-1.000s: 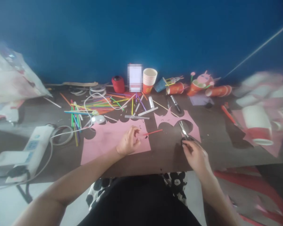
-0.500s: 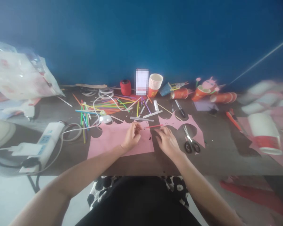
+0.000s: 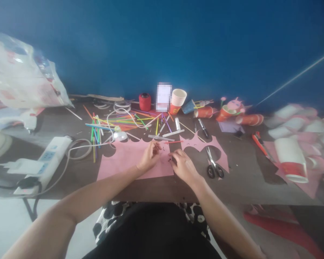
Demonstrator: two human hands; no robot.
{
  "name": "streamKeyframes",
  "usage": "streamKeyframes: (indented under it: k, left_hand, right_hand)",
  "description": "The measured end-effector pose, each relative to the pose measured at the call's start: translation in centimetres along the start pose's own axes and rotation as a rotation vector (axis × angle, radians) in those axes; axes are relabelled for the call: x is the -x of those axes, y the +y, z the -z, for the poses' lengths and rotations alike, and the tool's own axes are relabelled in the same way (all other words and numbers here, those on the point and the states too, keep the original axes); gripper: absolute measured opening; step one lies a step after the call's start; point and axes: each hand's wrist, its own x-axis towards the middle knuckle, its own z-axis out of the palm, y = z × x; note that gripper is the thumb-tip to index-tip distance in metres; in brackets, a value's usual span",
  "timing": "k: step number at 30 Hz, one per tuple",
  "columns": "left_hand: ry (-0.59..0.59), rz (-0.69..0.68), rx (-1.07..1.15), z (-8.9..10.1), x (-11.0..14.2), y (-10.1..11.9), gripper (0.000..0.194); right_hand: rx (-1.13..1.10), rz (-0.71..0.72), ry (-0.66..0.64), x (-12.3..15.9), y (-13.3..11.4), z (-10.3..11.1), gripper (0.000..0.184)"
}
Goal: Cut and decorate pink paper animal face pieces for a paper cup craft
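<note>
Has the left hand [image 3: 150, 156] loosely curled over a scallop-edged pink paper sheet [image 3: 124, 160] on the bench [image 3: 151, 189], and the right hand [image 3: 185, 164] at the sheet's right edge, fingers bent; cannot tell of anything held in either. Sees a thin red stick [image 3: 175, 141] just beyond both, and, farther right, scissors [image 3: 216, 170] by a pink offcut [image 3: 223, 154].

Dark tabletop [image 3: 240, 187] ran across mid-frame. Left: white power strip [image 3: 47, 153], angled. Upper centre: loose coloured sticks [image 3: 126, 121], red spool [image 3: 145, 103], stacked paper cups [image 3: 179, 98]. Centre: cut-edged pink sheet [image 3: 121, 158] lay flat. Right of centre: scissors [image 3: 213, 162], second pink piece [image 3: 223, 157]. Upper right lay red cup [image 3: 250, 119].
</note>
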Motion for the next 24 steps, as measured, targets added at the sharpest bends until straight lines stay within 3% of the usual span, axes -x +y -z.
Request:
streamKeyframes:
  k: [6, 15, 20, 24]
  left_hand:
    - [-0.029, 0.065, -0.015, -0.1, -0.5, -0.3, 0.039]
    - [-0.313, 0.147, -0.049, 0.9, -1.2, 0.3, 0.042]
    - [-0.411, -0.023, -0.364, 0.8, -0.2, 1.8, 0.042]
    - [-0.428, -0.143, -0.493, 0.6, 0.1, 2.3, 0.032]
  right_hand:
    - [-0.039, -0.03, -0.014, 0.8, 0.4, -0.4, 0.025]
    - [-0.032, -0.049, -0.057, 0.5, 0.4, -0.3, 0.018]
    - [-0.006, -0.062, -0.1, 0.1, 0.1, 0.1, 0.01]
    - [-0.049, -0.09, -0.1, 0.0, -0.2, 0.3, 0.012]
